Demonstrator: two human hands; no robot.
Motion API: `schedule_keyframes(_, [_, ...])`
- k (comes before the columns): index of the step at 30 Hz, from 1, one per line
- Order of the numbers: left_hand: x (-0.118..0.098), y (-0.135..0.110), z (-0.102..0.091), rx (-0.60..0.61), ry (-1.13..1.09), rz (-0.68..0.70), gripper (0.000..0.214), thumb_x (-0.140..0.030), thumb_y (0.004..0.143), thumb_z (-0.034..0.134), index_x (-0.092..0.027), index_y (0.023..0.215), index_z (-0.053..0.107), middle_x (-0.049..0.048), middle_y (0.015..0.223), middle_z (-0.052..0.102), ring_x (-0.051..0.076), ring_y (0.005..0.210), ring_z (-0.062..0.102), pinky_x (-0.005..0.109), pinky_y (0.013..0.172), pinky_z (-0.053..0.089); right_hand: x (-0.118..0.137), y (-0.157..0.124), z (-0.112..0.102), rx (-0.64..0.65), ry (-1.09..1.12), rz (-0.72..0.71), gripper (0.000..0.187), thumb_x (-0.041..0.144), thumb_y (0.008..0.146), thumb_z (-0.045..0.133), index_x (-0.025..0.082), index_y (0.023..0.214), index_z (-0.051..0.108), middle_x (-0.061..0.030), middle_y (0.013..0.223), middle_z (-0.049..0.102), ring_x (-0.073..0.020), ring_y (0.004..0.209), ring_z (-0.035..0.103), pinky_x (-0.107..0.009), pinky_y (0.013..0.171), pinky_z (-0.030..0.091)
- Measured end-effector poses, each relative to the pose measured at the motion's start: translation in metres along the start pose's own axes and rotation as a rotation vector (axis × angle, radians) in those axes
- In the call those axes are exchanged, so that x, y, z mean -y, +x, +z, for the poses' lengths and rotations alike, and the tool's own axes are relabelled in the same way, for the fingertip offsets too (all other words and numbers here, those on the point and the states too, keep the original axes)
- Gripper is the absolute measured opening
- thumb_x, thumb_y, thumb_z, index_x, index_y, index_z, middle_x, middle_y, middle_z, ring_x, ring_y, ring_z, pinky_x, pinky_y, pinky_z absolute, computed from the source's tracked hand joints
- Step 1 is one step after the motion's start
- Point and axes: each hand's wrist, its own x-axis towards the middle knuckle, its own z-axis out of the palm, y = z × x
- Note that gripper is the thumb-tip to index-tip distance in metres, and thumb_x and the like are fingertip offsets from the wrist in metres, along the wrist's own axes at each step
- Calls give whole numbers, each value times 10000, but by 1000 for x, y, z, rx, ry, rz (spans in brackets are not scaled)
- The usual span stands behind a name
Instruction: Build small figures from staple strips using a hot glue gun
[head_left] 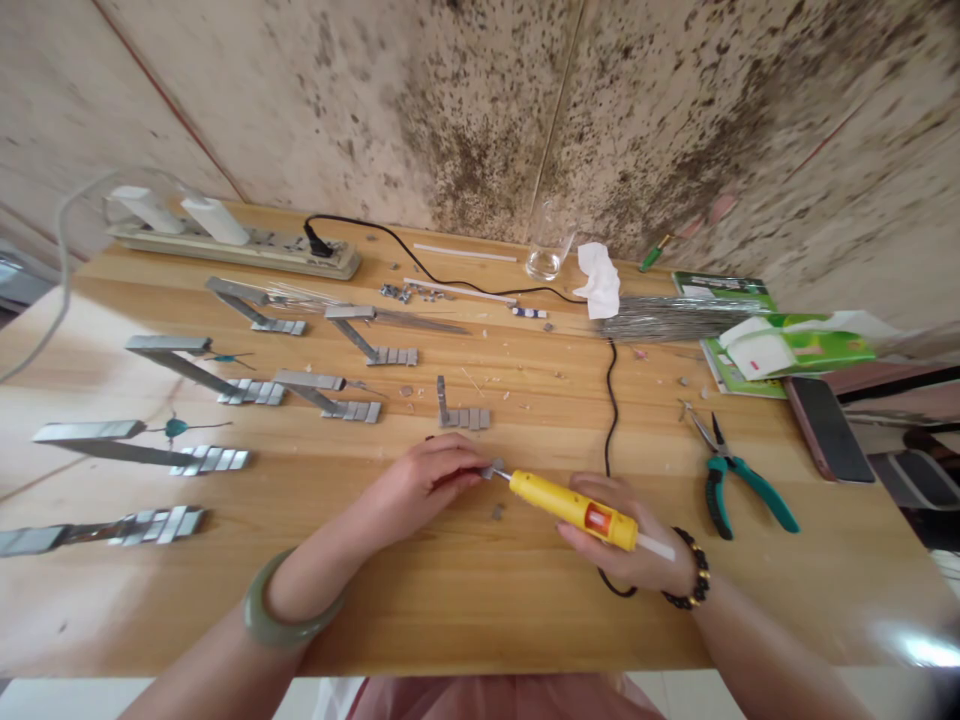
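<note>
My right hand is wrapped round a yellow hot glue gun, with a white glue stick jutting from its back end. The metal nozzle points left, to the fingertips of my left hand. Those fingers pinch a small grey piece, and the nozzle tip appears to touch it. Just beyond my left hand stands a small grey L-shaped assembly of flat pieces. A loose grey bit lies on the wood below the nozzle.
Several grey bent strip assemblies stand at the left. Pliers, a phone, a tissue pack and a wire bundle lie at the right. A power strip, a glass and a black cord are also here.
</note>
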Motion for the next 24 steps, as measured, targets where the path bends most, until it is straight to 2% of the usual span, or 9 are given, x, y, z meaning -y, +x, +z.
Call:
schedule_keyframes(5, [0, -1, 0, 4, -2, -8, 175, -164, 871, 560, -173, 1016, 656, 60, 934, 680, 146, 883, 626, 251, 775, 522, 0, 0, 0, -13, -2, 6, 161, 320, 860, 554, 209, 744, 544, -23, 702, 577, -163, 696, 581, -269, 615, 489])
schedule_keyframes(13, [3, -3, 1, 27, -33, -29, 200, -183, 887, 536, -188, 1047, 656, 76, 971, 671, 162, 910, 624, 285, 797, 523, -1, 1, 1, 63, 77, -16, 192, 278, 853, 544, 208, 693, 464, 11, 639, 480, -128, 588, 488, -255, 566, 423])
schedule_keyframes(20, [3, -3, 1, 15, -21, -26, 188, -189, 881, 551, -184, 1037, 656, 74, 967, 678, 161, 909, 625, 285, 798, 523, -1, -1, 0, 22, 31, -12, 147, 286, 847, 558, 214, 731, 507, -9, 689, 548, -148, 655, 554, -262, 612, 466])
schedule_keyframes(24, [3, -3, 1, 20, -25, -28, 189, -187, 881, 550, -182, 1038, 654, 73, 964, 677, 157, 908, 624, 278, 798, 522, -2, -1, 1, 42, 23, -3, 157, 291, 854, 547, 212, 729, 495, -10, 691, 540, -152, 673, 558, -265, 628, 469])
